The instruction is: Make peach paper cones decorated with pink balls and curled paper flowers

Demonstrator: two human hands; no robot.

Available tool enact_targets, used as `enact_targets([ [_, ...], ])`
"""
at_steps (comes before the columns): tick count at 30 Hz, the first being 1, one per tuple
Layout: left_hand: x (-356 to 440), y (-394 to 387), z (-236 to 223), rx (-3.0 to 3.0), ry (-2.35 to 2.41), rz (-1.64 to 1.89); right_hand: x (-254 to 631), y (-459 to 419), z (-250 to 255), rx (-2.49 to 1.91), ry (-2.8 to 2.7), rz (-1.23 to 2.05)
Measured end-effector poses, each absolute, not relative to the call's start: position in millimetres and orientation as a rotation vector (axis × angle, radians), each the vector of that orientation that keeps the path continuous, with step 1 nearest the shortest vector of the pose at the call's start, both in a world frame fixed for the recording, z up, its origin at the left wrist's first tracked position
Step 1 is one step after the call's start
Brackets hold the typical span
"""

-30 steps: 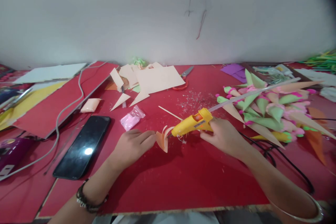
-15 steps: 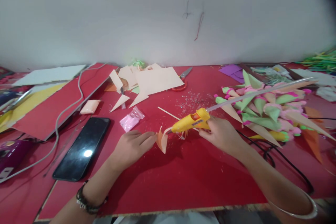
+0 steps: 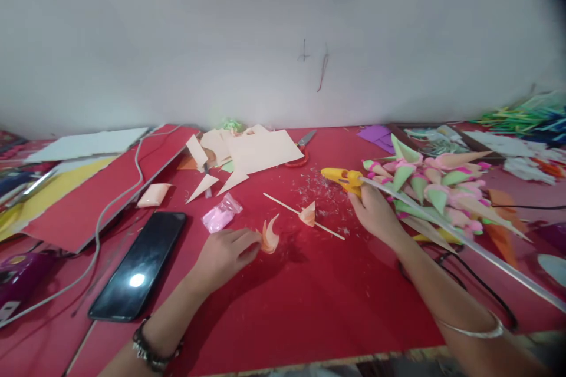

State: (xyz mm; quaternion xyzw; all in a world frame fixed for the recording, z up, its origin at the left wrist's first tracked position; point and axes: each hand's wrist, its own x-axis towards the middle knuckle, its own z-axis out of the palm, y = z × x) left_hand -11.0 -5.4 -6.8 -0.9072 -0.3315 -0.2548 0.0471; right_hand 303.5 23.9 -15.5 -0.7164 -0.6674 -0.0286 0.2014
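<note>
Between the fingertips of my left hand point(image 3: 230, 253) is a small curled piece of peach paper point(image 3: 270, 237), its pointed ends standing up. My right hand point(image 3: 375, 212) grips a yellow glue gun point(image 3: 342, 178), with a long clear glue stick point(image 3: 446, 225) sticking out of its back over my forearm. The gun's nozzle points left, away from the paper. On the red table between my hands lies a thin wooden stick point(image 3: 283, 204), with another small peach paper piece point(image 3: 308, 214) on or against it; I cannot tell whether they are joined.
A black phone point(image 3: 139, 265) and a pink packet point(image 3: 221, 213) lie on the left. Peach paper sheets point(image 3: 265, 150) and red-handled scissors point(image 3: 303, 150) are at the back. Paper cones point(image 3: 437, 188) are heaped at right, near a black cable point(image 3: 481, 288).
My right hand has drawn the glue gun away from the curled paper, back and to the right. The paper piece by the stick has come into view. My left hand keeps its hold.
</note>
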Motion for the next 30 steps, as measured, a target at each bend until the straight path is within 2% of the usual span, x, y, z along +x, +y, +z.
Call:
enact_targets([
  [5,-11.5,-6.0,-6.6,-2.837,-1.077,-0.717,309.4,28.3,-17.6,-2.049,-1.9,-0.073],
  [11,-11.5,-6.4,-5.6,-2.908,-1.142,-0.672,312.7,14.0,4.6,-2.145,-1.967,-0.284],
  [15,-12.4,-6.2,-7.0,-2.907,-1.141,-0.673,304.6,-2.2,20.0,-2.327,-1.954,-0.247],
  [21,-13.2,-5.8,-7.6,-2.908,-1.152,-0.662,295.7,-2.6,25.7,-2.228,-1.872,-0.57],
  [26,-12.6,-5.9,-6.2,-2.903,-1.142,-0.677,298.4,0.7,23.8,-2.213,-1.931,-0.251],
  [30,-12.3,-6.4,-4.6,-2.907,-1.139,-0.703,314.7,8.7,17.2,-2.288,-1.761,-0.27],
])
